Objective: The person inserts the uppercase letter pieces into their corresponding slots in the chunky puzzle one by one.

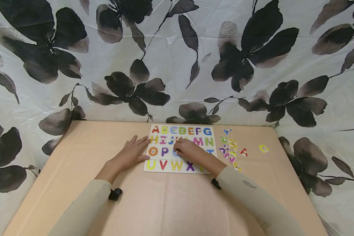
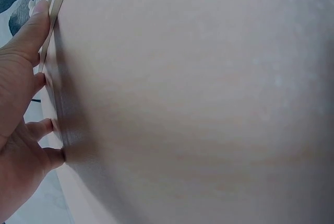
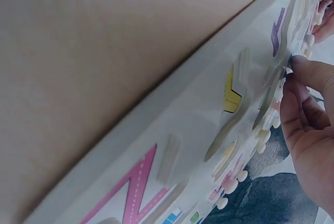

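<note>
A white alphabet puzzle board with coloured letters lies on the table. My right hand reaches over its middle, thumb and index finger pinching a blue letter piece just right of the purple P. In the right wrist view, thumb and fingertips meet low over the board's surface; the hand hides much of that piece. My left hand lies at the board's left side, fingers spread and thumb along the edge. The left wrist view shows its thumb against the board's side.
Right of the board lies a cluster of loose letters, among them a green R and a purple X. A red A and a yellow letter lie farther right. A floral cloth hangs behind the table.
</note>
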`<state>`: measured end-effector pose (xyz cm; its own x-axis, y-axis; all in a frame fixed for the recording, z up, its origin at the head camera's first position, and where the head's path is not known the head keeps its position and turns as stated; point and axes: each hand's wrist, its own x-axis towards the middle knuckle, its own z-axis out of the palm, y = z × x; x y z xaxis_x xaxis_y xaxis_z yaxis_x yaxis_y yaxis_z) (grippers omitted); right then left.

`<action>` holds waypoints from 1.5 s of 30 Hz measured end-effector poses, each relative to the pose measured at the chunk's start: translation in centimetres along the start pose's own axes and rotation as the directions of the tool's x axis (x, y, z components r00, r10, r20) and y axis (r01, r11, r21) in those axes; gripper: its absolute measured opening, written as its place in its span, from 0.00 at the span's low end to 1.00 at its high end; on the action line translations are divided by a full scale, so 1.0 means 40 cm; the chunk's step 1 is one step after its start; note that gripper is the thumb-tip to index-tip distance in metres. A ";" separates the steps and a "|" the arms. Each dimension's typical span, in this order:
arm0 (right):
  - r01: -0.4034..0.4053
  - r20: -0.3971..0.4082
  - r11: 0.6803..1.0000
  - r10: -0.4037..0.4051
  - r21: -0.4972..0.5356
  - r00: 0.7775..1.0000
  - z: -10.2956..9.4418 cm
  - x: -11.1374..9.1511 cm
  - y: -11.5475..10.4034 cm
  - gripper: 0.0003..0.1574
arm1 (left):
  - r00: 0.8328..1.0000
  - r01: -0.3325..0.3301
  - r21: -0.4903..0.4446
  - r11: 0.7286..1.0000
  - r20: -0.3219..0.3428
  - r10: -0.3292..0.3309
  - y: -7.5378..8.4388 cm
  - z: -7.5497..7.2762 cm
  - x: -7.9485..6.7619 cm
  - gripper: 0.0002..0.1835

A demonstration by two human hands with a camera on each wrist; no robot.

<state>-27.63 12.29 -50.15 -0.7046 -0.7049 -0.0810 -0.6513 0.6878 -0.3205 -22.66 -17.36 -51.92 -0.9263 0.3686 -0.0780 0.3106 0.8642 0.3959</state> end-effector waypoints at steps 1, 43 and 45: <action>-0.002 0.003 1.000 0.002 0.003 1.000 -0.001 0.000 -0.001 0.09 | 1.000 0.001 -0.002 1.000 -0.001 -0.001 -0.001 0.000 0.000 0.45; -0.447 -0.227 0.871 0.486 0.201 0.844 -0.080 -0.243 0.379 0.13 | 1.000 0.001 0.016 1.000 0.005 -0.002 0.003 0.003 0.003 0.45; -0.460 -0.213 0.866 0.495 0.195 0.842 -0.081 -0.239 0.380 0.14 | 1.000 -0.001 0.018 1.000 0.002 0.001 0.003 0.002 0.004 0.45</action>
<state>-31.70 30.03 -51.18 -0.9759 -0.2166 -0.0257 -0.1855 0.8862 -0.4246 -22.76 -17.16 -51.98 -0.9257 0.3698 -0.0795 0.3150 0.8700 0.3793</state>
